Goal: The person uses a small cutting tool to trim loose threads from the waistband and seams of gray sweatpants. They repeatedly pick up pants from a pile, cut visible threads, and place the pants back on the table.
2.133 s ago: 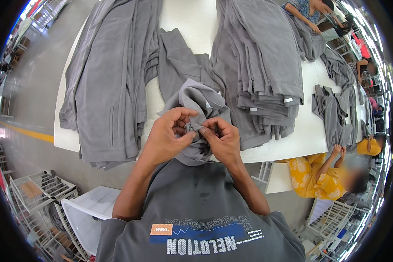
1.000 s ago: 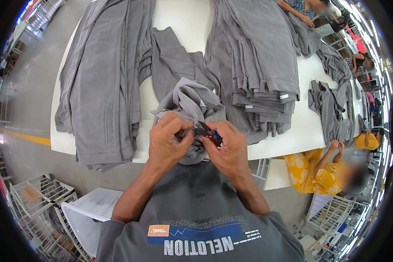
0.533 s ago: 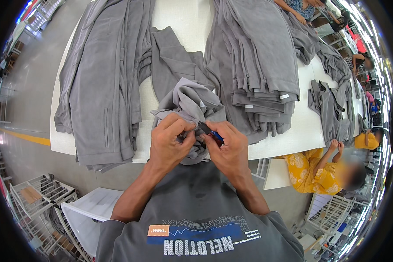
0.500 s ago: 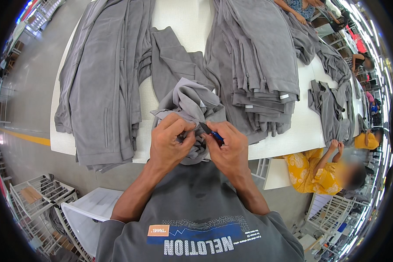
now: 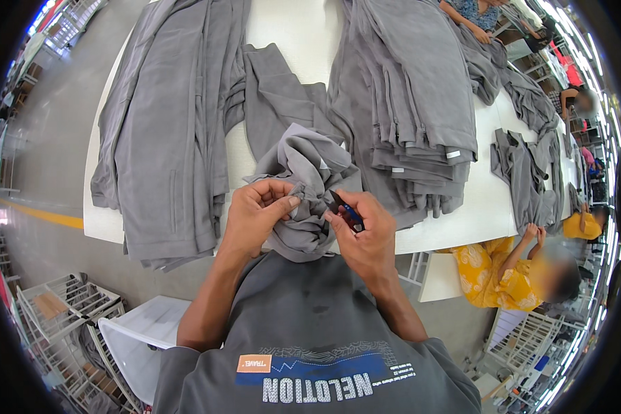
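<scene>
A bunched grey garment (image 5: 302, 162) lies at the table's near edge, between my two hands. My left hand (image 5: 261, 210) pinches a fold of its cloth between thumb and fingers. In my right hand (image 5: 363, 224) are small thread snips (image 5: 345, 209), dark with a blue part, their dark tip pointing up and left beside the cloth. My right thumb and fingers are closed round the snips. Most of their handle is hidden by my palm and fingers.
Stacks of grey garments lie to the left (image 5: 165, 138) and right (image 5: 414, 90) on the white table (image 5: 290, 21). Loose grey garments (image 5: 524, 165) lie farther right, near a person in yellow (image 5: 497, 276). A white bin (image 5: 145, 331) and a wire rack (image 5: 65, 310) stand at lower left.
My hands have moved a little apart, and the snips have come away from my left fingers. The left hand has turned, so the pinched fold now shows at its fingertips.
</scene>
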Available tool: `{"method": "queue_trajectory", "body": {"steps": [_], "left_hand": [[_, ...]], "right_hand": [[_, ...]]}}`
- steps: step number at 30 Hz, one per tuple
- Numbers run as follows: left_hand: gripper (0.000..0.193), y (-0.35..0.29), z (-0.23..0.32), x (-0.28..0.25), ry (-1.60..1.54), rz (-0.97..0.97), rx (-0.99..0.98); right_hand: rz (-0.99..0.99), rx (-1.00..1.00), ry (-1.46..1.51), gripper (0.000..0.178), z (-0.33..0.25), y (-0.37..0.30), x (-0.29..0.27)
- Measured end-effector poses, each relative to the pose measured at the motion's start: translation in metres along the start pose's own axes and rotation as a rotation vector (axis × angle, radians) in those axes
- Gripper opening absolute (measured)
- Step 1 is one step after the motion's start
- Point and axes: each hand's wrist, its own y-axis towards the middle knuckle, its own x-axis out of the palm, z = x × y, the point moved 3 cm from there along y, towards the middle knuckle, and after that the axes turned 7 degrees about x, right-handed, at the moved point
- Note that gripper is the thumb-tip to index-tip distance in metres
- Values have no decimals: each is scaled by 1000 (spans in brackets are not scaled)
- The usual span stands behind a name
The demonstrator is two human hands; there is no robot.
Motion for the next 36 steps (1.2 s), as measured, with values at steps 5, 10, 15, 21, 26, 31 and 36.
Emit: {"method": "queue_trajectory", "body": {"steps": [5, 10, 15, 21, 26, 31, 36], "left_hand": [[17, 4, -7, -5, -60, -4, -29], [18, 4, -7, -6, -91, -27, -14], [23, 3, -3, -8, -89, -74, 4], [26, 5, -2, -9, -125, -90, -3], [27, 4, 2, -7, -105, -124, 13], [27, 4, 6, -5, -54, -139, 24], [26, 2, 8, -1, -6, -118, 53]], "right_hand": [[-25, -19, 35, 31, 2, -1, 5], [-28, -25, 46, 33, 4, 2, 5], [-26, -21, 52, 33, 8, 1, 5], [-19, -48, 67, 33, 15, -1, 6], [-74, -81, 71, 32, 5, -2, 6], [-103, -6, 85, 28, 1, -5, 10], [-35, -10, 98, 25, 3, 1, 16]]}}
